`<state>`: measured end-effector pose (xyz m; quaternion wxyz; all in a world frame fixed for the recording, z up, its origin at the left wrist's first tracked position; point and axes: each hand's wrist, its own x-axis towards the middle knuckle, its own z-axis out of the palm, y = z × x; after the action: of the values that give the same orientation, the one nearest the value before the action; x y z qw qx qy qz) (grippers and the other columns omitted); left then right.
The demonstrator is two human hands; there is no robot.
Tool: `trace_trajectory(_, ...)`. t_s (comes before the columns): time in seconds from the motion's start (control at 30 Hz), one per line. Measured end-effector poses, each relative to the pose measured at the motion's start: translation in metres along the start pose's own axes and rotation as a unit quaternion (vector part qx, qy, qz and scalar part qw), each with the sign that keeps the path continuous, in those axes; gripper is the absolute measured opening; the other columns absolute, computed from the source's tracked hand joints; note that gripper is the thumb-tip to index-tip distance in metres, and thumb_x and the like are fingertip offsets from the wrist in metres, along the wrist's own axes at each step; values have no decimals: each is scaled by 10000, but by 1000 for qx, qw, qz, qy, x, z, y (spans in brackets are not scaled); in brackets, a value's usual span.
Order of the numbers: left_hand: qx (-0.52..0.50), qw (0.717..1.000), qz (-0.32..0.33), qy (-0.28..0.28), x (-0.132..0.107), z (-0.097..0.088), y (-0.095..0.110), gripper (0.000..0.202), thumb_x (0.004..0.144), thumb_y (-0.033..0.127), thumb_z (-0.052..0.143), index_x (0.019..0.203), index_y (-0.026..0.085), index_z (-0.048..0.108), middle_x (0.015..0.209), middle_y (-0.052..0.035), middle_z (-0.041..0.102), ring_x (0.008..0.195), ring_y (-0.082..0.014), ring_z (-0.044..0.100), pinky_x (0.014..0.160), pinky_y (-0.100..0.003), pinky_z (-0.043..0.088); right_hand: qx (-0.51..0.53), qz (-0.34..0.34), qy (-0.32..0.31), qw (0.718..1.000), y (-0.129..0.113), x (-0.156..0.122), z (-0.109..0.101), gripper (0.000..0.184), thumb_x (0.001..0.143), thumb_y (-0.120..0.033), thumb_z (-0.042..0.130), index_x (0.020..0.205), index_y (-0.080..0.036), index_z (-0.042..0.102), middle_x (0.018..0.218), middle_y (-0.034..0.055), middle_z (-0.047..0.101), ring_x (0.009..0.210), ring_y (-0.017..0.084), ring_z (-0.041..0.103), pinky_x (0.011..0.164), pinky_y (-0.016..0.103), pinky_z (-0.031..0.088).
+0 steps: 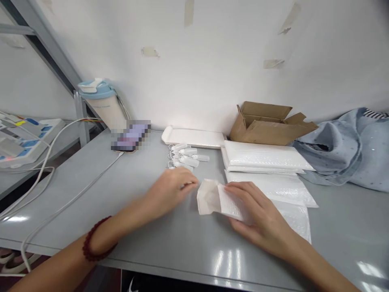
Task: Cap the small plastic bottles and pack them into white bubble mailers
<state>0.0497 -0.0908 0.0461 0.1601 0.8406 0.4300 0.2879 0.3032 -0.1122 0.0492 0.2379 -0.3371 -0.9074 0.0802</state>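
Observation:
My right hand (258, 219) is closed around a small white bubble mailer (228, 200), its flap end open and pointing left. Just left of that opening is my left hand (174, 188), thumb and fingers pinched together. Whatever may be between those fingertips is hidden. Behind my left hand lies a pile of small whitish tubes with thin cord loops (188, 156). To the right, stacks of white bubble mailers (264, 156) lie flat, partly covered by my right hand and forearm.
Against the wall are a pinkish-white mailer stack (194, 138) and an open cardboard box (267, 127). Light blue cloth (355, 150) is at right. On the left stand a tumbler (105, 103), a phone (132, 136) with a white cable (88, 188), and a power strip (33, 140).

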Motion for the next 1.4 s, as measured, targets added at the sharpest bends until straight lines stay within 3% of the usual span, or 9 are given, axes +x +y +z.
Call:
trace_trajectory(0.17, 129, 980, -31, -147, 1, -10, -10, 125, 870, 159, 524, 928, 155, 635, 941, -67, 646, 872, -214, 586, 751, -326, 472, -17, 46, 75, 996, 7, 0, -2, 458, 816, -199, 548, 1247, -219, 395, 1153, 109, 528, 1066, 258, 514, 842, 426, 490)
trace_trajectory(0.27, 173, 969, -4, -179, 0, -1, -8, 191, 862, 85, 433, 877, 148, 612, 901, -77, 626, 870, -226, 576, 729, -332, 475, -19, 87, 19, 996, 8, 1, 1, 561, 801, -229, 553, 1310, -215, 316, 1203, 126, 514, 1097, 274, 511, 862, 463, 485)
trace_trajectory(0.43, 76, 996, -49, -29, -1, -7, 1, 283, 869, 234, 488, 1145, 195, 538, 898, -39, 642, 726, -171, 620, 667, -290, 509, -22, 130, -82, 988, 5, 0, 5, 848, 712, -149, 546, 1424, -239, 94, 1332, 139, 436, 1173, 297, 463, 922, 516, 437)
trace_trajectory(0.57, -117, 976, -164, 85, 2, -17, 13, 264, 829, 374, 584, 1034, 208, 583, 878, -30, 687, 700, -168, 666, 569, -258, 546, -16, 146, -79, 986, 5, -1, 2, 880, 705, -131, 528, 1431, -255, 46, 1334, 141, 432, 1172, 307, 466, 918, 533, 436)
trace_trajectory(0.8, -273, 931, -235, 62, 5, 0, 19, 195, 797, 312, 649, 931, 171, 637, 788, -34, 732, 668, -161, 674, 558, -242, 548, 3, 117, -29, 993, 6, -2, -2, 813, 735, -128, 506, 1423, -231, 85, 1344, 149, 419, 1194, 288, 455, 937, 497, 443)
trace_trajectory(0.97, -266, 944, -191, 50, 1, 17, 26, 158, 770, 237, 674, 913, 176, 696, 836, -25, 742, 751, -166, 685, 686, -263, 557, 21, 91, -45, 995, -1, 0, -2, 789, 722, -97, 497, 1408, -226, 128, 1278, 125, 477, 1140, 262, 483, 904, 457, 468)
trace_trajectory(1.13, -187, 975, -116, 23, -2, 20, 33, 107, 757, 216, 691, 853, 184, 726, 711, 6, 725, 632, -142, 649, 620, -244, 521, 22, 82, -59, 995, -8, 0, -4, 763, 715, -95, 495, 1390, -222, 163, 1279, 122, 479, 1129, 268, 482, 913, 465, 462)
trace_trajectory(1.27, -163, 977, -116, 74, 1, 7, 30, 111, 749, 235, 717, 850, 190, 724, 747, 4, 729, 660, -136, 652, 636, -226, 520, 22, 88, -54, 994, -8, 1, -7, 751, 722, -97, 485, 1391, -226, 168, 1265, 117, 485, 1107, 263, 492, 902, 463, 469)
trace_trajectory(1.4, -116, 985, -41, 121, 1, 9, 28, 99, 755, 248, 723, 829, 183, 720, 651, 12, 694, 576, -119, 608, 576, -219, 505, 24, 75, -42, 996, -10, 0, -6, 771, 712, -93, 487, 1395, -233, 157, 1269, 115, 490, 1110, 264, 498, 900, 463, 473)
